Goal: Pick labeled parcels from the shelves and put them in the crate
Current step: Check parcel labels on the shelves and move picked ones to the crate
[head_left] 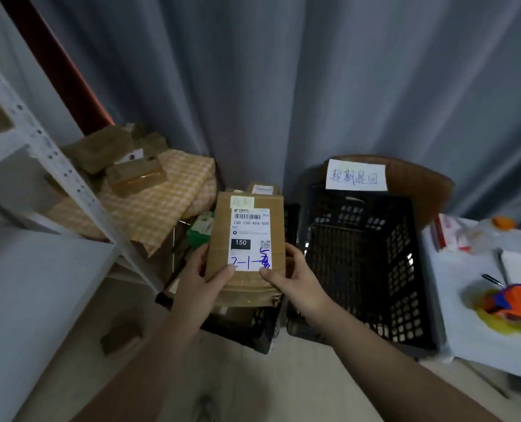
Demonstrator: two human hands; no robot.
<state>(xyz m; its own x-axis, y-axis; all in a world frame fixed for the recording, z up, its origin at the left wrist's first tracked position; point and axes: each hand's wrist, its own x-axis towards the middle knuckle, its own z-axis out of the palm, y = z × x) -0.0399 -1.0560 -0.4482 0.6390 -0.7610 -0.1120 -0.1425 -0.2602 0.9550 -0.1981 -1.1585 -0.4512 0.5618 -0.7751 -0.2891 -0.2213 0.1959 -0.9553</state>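
Labeled parcel [247, 239] is held mid-air, label up, gripped at its near end by left hand [198, 278] and right hand [295, 278], with thumbs on top and fingers wrapped round the edges. Picking is judged done and the drop pending. The black crate [405, 269] stands just to the right. More boxes [137, 175] are piled beside the shelf [40, 141].

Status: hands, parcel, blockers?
Left hand and right hand grip brown cardboard parcel with white label. Parcel held left of large black lattice crate, not inside. No blocker seen.
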